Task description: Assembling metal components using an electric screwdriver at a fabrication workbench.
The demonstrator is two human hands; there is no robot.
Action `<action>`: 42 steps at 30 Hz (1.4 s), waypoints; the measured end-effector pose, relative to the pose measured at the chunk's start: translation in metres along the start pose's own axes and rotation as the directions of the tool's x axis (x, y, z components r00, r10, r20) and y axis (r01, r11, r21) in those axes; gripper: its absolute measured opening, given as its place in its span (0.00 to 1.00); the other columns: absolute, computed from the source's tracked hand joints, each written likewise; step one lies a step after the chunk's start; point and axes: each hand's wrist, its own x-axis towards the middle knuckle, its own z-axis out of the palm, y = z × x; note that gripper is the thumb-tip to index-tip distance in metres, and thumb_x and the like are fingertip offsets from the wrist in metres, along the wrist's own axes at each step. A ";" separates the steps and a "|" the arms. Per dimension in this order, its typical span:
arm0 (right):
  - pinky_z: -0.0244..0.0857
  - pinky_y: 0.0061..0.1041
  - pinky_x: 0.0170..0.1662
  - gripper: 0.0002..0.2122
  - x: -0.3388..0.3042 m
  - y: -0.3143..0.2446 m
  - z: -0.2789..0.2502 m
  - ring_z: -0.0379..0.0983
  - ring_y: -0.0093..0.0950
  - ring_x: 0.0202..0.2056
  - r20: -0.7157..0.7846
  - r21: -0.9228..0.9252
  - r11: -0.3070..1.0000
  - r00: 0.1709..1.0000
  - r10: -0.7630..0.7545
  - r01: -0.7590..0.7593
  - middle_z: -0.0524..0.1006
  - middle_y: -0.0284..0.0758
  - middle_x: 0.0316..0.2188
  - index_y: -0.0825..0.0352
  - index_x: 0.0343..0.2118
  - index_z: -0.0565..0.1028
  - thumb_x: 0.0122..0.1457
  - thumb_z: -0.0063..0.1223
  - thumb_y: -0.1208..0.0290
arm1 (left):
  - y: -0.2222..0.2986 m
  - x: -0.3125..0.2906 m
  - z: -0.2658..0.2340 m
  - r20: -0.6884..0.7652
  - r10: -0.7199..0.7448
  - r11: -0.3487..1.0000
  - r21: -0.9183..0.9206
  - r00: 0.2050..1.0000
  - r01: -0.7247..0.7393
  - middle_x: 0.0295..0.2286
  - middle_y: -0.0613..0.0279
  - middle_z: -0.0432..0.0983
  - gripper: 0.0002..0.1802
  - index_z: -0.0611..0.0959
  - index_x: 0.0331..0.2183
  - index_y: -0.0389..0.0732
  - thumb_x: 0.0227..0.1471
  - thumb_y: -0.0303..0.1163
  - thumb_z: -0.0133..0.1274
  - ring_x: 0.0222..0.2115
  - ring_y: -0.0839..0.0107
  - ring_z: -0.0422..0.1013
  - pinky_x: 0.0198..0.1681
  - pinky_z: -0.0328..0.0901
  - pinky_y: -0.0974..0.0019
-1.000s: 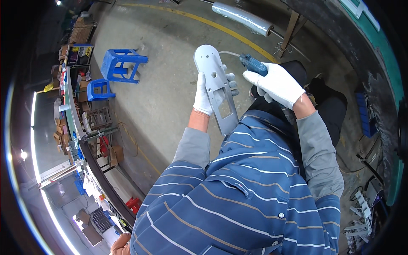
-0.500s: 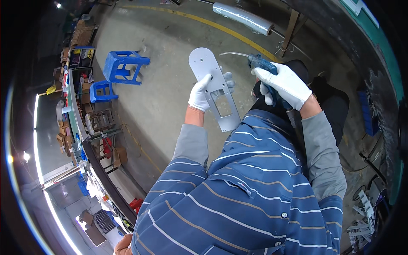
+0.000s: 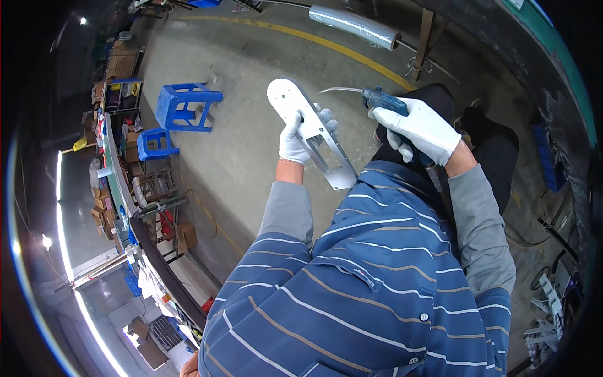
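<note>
My gloved left hand (image 3: pixel 293 143) grips a flat silver metal plate (image 3: pixel 290 100) by its edge, thumb on its face and fingers behind. The plate has a rounded far end, small holes and a rectangular cutout near its other end. It tilts, with its narrow square end close to my shirt. In my gloved right hand (image 3: pixel 427 129) is a blue air blow gun (image 3: pixel 384 100), my fingers wrapped round its handle. Its thin bent nozzle points left toward the plate, apart from it. A dark hose runs down from the handle beside my right forearm.
Two blue plastic stools (image 3: pixel 188 107) stand on the floor to the left. Beyond them runs a cluttered workbench (image 3: pixel 119 169) with boxes. A roll of clear film (image 3: pixel 352 26) lies on a rod at the far side. Metal scraps (image 3: pixel 545 320) are piled at lower right.
The plate has turned in my left hand, its face now brighter and its rounded end lower and further left. The blow gun has shifted slightly, its nozzle tip lower.
</note>
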 end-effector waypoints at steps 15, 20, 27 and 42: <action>0.59 0.14 0.11 0.15 -0.012 0.043 -0.002 0.64 0.16 0.09 0.069 -0.005 0.986 0.983 0.169 -0.169 0.76 0.30 0.16 0.67 0.42 0.80 0.66 0.58 0.57 | -0.004 -0.003 0.004 -0.086 0.026 0.998 0.058 0.996 -0.021 0.47 0.43 0.78 0.29 0.77 0.55 0.42 0.58 0.49 0.57 0.48 0.42 0.77 0.49 0.73 0.38; 0.57 0.13 0.11 0.16 -0.015 0.048 -0.003 0.62 0.15 0.09 0.048 -0.017 0.985 0.984 0.173 -0.172 0.75 0.29 0.15 0.66 0.40 0.80 0.65 0.60 0.56 | -0.004 -0.003 0.004 -0.068 0.030 0.998 0.063 0.997 -0.026 0.46 0.41 0.79 0.29 0.77 0.55 0.40 0.58 0.48 0.57 0.47 0.42 0.77 0.50 0.73 0.39; 0.58 0.14 0.11 0.14 -0.016 0.052 -0.006 0.63 0.16 0.09 0.070 0.007 0.981 0.979 0.192 -0.193 0.75 0.30 0.15 0.66 0.40 0.80 0.66 0.58 0.57 | -0.005 -0.004 -0.002 -0.117 0.075 0.996 0.056 0.990 -0.069 0.45 0.40 0.79 0.29 0.76 0.55 0.38 0.58 0.46 0.58 0.45 0.42 0.78 0.50 0.74 0.43; 0.59 0.13 0.10 0.14 -0.021 0.060 -0.007 0.63 0.16 0.09 0.087 -0.022 0.965 0.961 0.262 -0.261 0.76 0.30 0.16 0.66 0.35 0.79 0.64 0.62 0.58 | 0.001 -0.005 -0.010 -0.044 0.133 0.991 0.007 0.990 -0.133 0.42 0.44 0.79 0.28 0.76 0.54 0.39 0.57 0.46 0.58 0.43 0.46 0.79 0.49 0.74 0.44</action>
